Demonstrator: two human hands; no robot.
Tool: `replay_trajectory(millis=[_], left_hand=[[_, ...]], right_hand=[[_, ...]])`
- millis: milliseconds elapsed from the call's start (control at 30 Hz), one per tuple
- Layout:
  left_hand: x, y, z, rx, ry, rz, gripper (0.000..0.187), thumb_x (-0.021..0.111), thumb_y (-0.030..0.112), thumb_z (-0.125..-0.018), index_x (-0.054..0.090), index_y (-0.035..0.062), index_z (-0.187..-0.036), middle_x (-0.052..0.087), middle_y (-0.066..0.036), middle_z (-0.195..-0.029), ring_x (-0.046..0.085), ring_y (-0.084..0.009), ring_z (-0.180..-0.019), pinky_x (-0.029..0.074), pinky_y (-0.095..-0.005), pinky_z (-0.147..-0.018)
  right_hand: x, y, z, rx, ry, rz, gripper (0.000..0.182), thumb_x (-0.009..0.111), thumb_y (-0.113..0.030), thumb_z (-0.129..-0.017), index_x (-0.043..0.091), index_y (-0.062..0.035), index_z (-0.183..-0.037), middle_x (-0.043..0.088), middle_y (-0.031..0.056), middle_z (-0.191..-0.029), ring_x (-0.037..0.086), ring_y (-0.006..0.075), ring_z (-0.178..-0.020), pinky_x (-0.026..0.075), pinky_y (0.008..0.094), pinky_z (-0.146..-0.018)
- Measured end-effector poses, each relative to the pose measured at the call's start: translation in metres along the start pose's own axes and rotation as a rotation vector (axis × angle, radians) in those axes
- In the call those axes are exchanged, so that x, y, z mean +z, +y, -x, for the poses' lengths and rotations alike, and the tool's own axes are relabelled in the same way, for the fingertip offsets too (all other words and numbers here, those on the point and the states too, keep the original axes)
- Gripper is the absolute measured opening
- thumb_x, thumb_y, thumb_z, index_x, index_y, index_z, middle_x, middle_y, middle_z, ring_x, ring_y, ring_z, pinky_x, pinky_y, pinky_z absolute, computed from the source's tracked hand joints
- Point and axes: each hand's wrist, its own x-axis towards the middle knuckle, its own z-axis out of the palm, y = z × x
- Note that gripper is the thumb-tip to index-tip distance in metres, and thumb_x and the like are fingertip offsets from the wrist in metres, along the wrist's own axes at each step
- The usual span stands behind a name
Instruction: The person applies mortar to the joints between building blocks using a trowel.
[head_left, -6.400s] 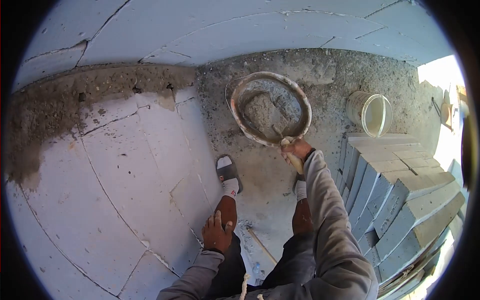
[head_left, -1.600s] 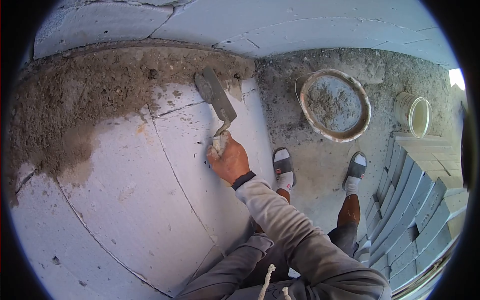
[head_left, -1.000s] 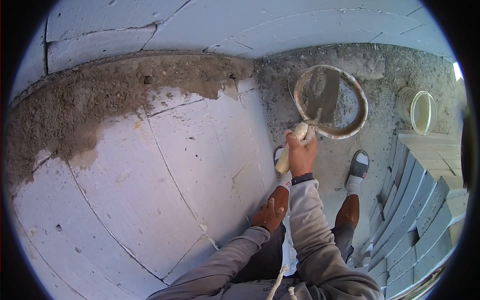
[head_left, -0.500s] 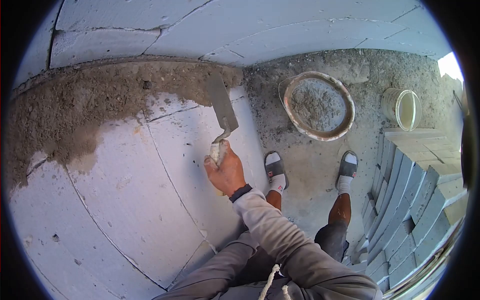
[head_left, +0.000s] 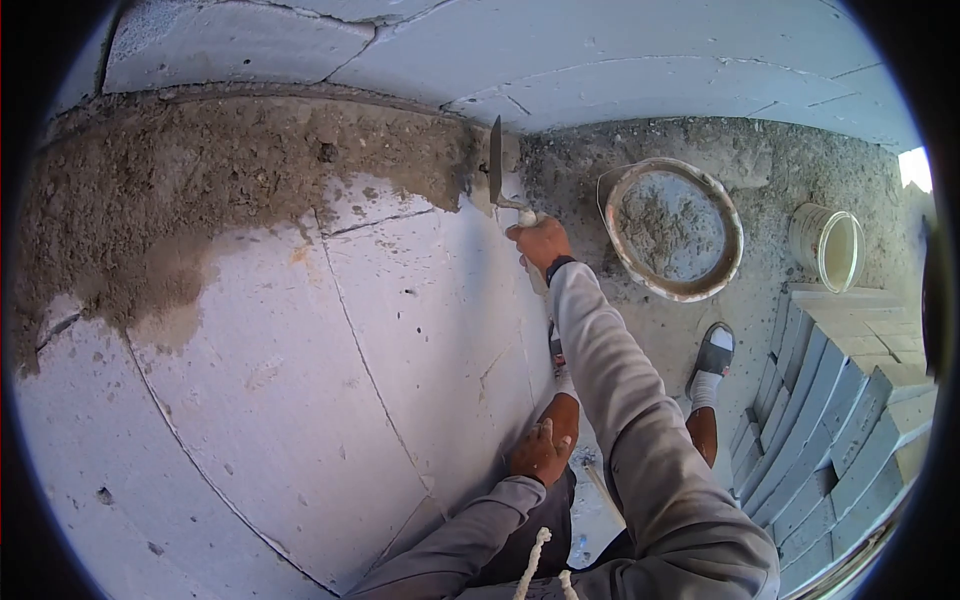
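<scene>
My right hand is closed around the handle of a pointed trowel. The blade is turned nearly edge-on, at the end of a band of grey-brown mortar and near the corner of the white block wall. Smears of mortar reach down over the pale blocks to the left of the blade. Lower down, my left hand rests on my bent leg by the knee, its fingers laid over it and holding nothing.
Right of the trowel, a round mortar bucket holds grey mix on the concrete floor. Beyond it stands a smaller white bucket. Stacked pale blocks line the right side. A block wall runs across the back.
My right hand has moved right and away from me with the trowel, whose blade has turned from broad side to edge. My left hand has come into view on my leg.
</scene>
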Motion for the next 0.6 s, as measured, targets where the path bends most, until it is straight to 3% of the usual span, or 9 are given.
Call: replay_trajectory(millis=[67,167,267,533,600], left_hand=[[-0.001,-0.001,0.000,0.002,-0.011,-0.010,0.062,0.049,0.043,-0.090,0.041,0.0029,-0.136,0.050,-0.021,-0.132,0.051,-0.0354,-0.120,0.043,-0.0443,-0.098],[-0.009,0.001,0.000,-0.005,-0.035,0.004,0.062,0.049,0.044,-0.091,0.040,0.0026,-0.137,0.049,-0.021,-0.132,0.050,-0.0354,-0.120,0.044,-0.0441,-0.098],[-0.005,-0.001,-0.001,-0.003,-0.047,0.016,0.063,0.048,0.045,-0.091,0.040,0.0024,-0.137,0.049,-0.021,-0.132,0.051,-0.0349,-0.120,0.044,-0.0435,-0.097],[-0.009,0.004,0.000,-0.033,-0.119,-0.033,0.062,0.051,0.044,-0.090,0.042,0.0024,-0.135,0.050,-0.020,-0.131,0.052,-0.0339,-0.118,0.046,-0.0434,-0.095],[0.009,-0.007,-0.007,-0.029,-0.105,-0.060,0.061,0.053,0.043,-0.089,0.043,0.0024,-0.134,0.050,-0.020,-0.131,0.052,-0.0338,-0.118,0.046,-0.0436,-0.095]], right_hand=[[0.016,0.000,-0.011,-0.028,-0.015,0.079,0.037,0.068,-0.025,-0.072,0.063,0.0061,-0.091,0.067,0.0234,-0.085,0.069,0.0317,-0.071,0.053,0.0383,-0.068],[0.040,-0.001,-0.007,-0.196,0.044,0.136,0.041,0.068,-0.023,-0.069,0.062,0.0052,-0.098,0.067,0.0254,-0.091,0.064,0.0390,-0.093,0.050,0.0395,-0.081],[0.045,-0.014,0.021,-0.262,0.016,0.091,0.041,0.068,-0.022,-0.068,0.062,0.0045,-0.098,0.067,0.0256,-0.092,0.064,0.0397,-0.090,0.051,0.0398,-0.080],[0.032,-0.081,0.099,-0.430,0.077,0.382,0.049,0.068,-0.018,-0.069,0.056,0.0054,-0.110,0.066,0.0260,-0.085,0.064,0.0409,-0.083,0.052,0.0430,-0.076],[0.037,-0.091,0.119,-0.514,0.001,0.403,0.050,0.068,-0.018,-0.069,0.055,0.0059,-0.110,0.066,0.0245,-0.081,0.064,0.0406,-0.082,0.052,0.0436,-0.076]])
